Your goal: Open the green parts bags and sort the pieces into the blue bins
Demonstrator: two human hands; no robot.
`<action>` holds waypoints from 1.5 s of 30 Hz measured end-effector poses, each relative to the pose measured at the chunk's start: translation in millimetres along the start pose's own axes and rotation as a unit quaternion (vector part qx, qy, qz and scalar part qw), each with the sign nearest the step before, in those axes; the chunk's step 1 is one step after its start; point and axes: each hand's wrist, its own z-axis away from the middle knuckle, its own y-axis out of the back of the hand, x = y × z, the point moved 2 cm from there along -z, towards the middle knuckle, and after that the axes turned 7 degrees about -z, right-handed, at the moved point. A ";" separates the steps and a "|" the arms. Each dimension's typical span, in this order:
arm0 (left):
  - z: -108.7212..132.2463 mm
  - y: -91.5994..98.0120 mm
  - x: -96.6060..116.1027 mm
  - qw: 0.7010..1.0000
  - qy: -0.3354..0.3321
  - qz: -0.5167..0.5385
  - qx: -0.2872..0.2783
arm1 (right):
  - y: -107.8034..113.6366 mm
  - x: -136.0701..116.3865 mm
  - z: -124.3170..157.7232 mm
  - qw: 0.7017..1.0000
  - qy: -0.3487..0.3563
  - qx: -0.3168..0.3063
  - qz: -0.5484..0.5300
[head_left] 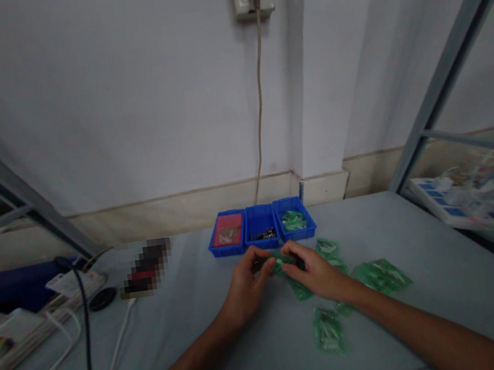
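Observation:
Between my two hands is a small green plastic bag [278,262], pinched at both sides just in front of the blue bins. My left hand [246,277] grips its left side with thumb and fingers. At the other side, my right hand [311,269] has its thumb and fingers closed on the bag. What is inside it is too blurred to make out. Another green bag [301,289] lies below my right hand, partly covered by it. A separate green bag with small parts [328,330] rests nearer me, and a heap of green bags [381,275] lies beyond my right forearm.
Three blue bins stand at the back: one with red and brown packets [227,230], one with small metal parts [262,234], one with green bags [294,220]. Left are a pixelated device [146,268], a black disc [102,298], cables and a power strip [42,327]. Grey posts flank the table.

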 end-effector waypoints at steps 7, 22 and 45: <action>-0.5 -2.3 4.5 0.999 0.010 0.034 -0.017 | 0.5 8.9 -1.2 0.998 -0.017 0.019 -0.054; 2.6 -6.8 4.9 0.997 0.022 0.004 -0.080 | 4.8 11.6 -3.9 0.997 0.000 0.068 -0.039; -0.8 0.8 4.6 0.995 -0.007 -0.091 -0.035 | -0.3 6.3 -3.3 0.999 0.024 0.033 0.005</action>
